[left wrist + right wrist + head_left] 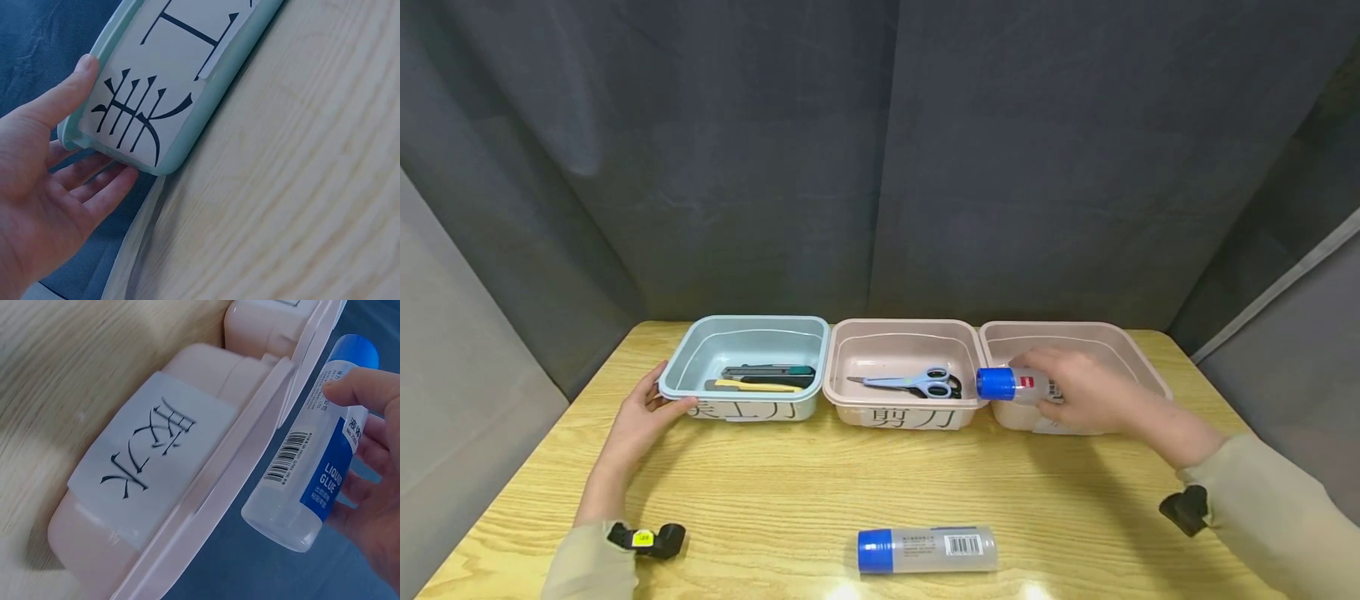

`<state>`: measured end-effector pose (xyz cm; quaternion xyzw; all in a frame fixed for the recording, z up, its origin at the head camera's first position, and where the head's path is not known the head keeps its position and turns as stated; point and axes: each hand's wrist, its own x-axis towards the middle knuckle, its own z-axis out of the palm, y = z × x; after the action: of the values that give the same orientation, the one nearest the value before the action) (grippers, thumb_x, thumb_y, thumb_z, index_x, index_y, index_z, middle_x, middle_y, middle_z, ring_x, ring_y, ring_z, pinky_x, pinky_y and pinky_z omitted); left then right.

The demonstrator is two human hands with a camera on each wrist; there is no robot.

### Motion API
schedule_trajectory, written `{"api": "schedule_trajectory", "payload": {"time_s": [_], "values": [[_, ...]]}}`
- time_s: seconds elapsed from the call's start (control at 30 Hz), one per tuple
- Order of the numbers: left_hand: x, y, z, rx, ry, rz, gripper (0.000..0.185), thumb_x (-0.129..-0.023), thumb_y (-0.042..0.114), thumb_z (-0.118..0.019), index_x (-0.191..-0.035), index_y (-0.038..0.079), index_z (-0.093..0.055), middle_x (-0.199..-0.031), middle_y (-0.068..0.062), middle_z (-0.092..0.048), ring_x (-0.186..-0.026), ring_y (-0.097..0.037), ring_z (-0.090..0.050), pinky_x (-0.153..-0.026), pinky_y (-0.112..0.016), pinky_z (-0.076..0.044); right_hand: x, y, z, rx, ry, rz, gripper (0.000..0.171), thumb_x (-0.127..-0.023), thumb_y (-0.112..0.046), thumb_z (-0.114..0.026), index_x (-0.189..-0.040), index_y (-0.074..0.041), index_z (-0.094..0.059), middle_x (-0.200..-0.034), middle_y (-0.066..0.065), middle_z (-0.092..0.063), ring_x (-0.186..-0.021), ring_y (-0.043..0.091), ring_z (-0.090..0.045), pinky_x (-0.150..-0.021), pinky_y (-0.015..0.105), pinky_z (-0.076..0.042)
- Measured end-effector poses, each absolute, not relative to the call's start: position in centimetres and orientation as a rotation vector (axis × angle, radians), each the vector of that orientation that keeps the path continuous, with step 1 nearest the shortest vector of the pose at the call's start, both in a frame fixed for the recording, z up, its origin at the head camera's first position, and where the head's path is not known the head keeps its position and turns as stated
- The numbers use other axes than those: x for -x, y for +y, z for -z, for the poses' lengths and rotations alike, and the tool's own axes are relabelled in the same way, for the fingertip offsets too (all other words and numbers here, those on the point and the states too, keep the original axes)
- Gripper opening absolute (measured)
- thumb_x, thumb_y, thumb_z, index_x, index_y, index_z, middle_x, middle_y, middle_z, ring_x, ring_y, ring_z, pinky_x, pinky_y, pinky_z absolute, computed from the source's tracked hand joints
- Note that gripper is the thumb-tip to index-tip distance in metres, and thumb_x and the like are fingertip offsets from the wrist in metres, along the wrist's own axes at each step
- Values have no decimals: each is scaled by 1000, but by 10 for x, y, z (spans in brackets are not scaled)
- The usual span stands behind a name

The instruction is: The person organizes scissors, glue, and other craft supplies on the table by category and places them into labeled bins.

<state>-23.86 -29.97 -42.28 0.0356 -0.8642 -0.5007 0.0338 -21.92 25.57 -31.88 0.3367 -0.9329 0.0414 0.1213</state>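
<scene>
My right hand [1082, 396] grips a clear liquid glue bottle [1011, 384] with a blue cap, lying sideways with the cap pointing left. It hovers over the front left of the right pink bin [1120, 346]. In the right wrist view the glue bottle [312, 469] sits between thumb and fingers of the right hand [375, 481], just above the rim of the labelled pink bin [212, 506]. My left hand [643, 412] cups the front left corner of the blue bin [745, 321]. Seen from the wrist, the left hand [50, 181] touches the blue bin [187, 134] with nearly straight fingers.
A second glue bottle [928, 550] lies on the wooden table [775, 483] near its front edge. The middle pink bin [902, 327] holds scissors [913, 382]. Utility knives [760, 379] lie in the blue bin. Dark curtains close off the back and sides.
</scene>
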Motion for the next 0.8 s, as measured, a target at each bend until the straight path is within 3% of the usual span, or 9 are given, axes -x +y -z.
{"api": "schedule_trajectory", "payload": {"time_s": [0.17,0.3,0.67,0.8], "values": [[239,-299,424,-74,-2644,1534,88,-83,40,-63,-147,13,-10,-143,-19,-32,-113,-17,-44,-78,-7,-36,225,266,317,-939,-2742,-117,44,-67,-12,-75,-108,-7,-60,-102,6,-64,-83,16,-58,-74,39,-52],[239,-298,424,-64,-2640,1534,87,-83,40,-63,-147,13,-10,-142,-19,-33,-107,-7,-43,-77,-6,-36,228,273,316,-919,-2774,-112,44,-69,-13,-75,-110,-6,-60,-104,7,-64,-84,17,-59,-74,39,-52],[239,-298,425,-54,-2638,1526,87,-83,39,-63,-147,11,-10,-142,-20,-34,-108,-9,-44,-76,-6,-37,243,293,322,-903,-2780,-87,43,-68,-13,-73,-109,-3,-62,-103,10,-65,-75,15,-55,-70,37,-51],[240,-300,425,-66,-2639,1518,88,-83,39,-63,-147,11,-10,-142,-20,-34,-108,-8,-43,-76,-5,-37,248,297,326,-862,-2832,-90,43,-70,-12,-72,-111,-3,-61,-104,11,-64,-79,18,-57,-73,40,-51]]}}
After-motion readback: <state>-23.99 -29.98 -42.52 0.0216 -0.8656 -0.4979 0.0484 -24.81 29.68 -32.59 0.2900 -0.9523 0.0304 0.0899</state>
